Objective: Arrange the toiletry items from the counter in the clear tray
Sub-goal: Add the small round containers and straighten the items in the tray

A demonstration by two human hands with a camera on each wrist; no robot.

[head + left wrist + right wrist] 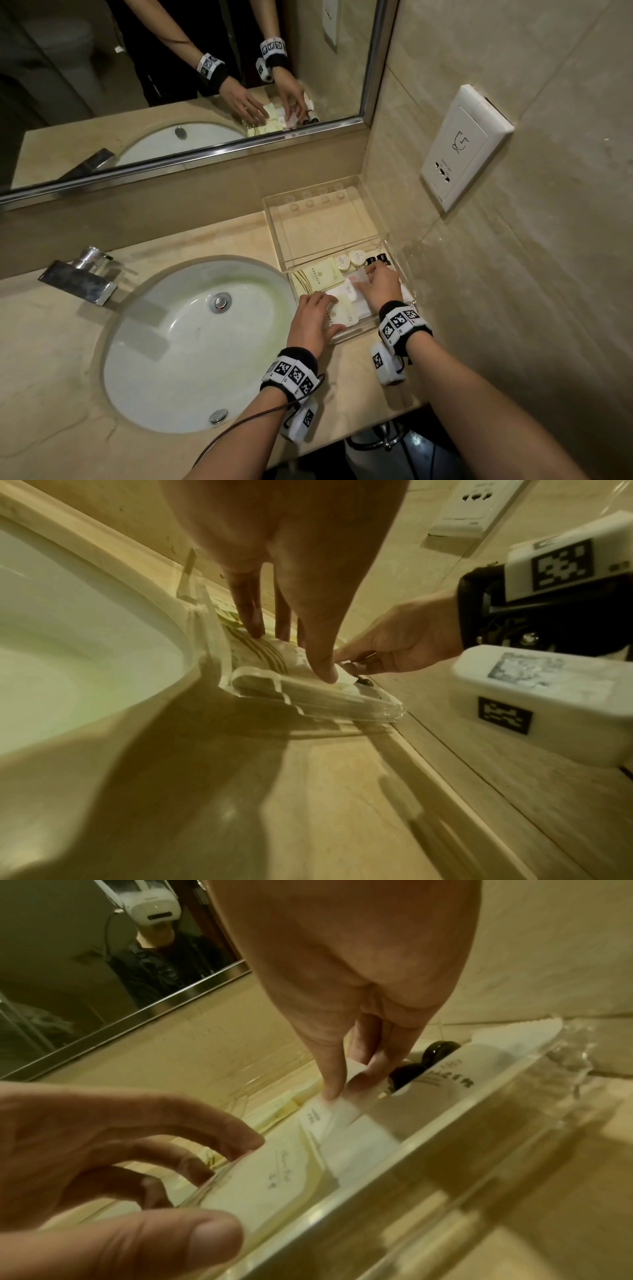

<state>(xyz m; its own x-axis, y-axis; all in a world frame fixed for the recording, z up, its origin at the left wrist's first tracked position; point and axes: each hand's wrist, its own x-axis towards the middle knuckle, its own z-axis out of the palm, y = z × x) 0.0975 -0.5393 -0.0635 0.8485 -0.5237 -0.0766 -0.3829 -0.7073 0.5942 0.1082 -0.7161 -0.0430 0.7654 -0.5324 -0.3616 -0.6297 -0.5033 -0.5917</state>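
Note:
The clear tray stands on the counter between the sink and the right wall. Its near half holds cream packets, white sachets, two small round white pieces and two black-capped bottles. My left hand rests its fingers on a cream packet at the tray's front left, thumb by the front rim. My right hand pinches a white sachet inside the tray, beside the bottles.
A white sink with a chrome faucet fills the counter left of the tray. A mirror runs along the back. On the tiled right wall sits a white socket plate. The tray's far half holds nothing.

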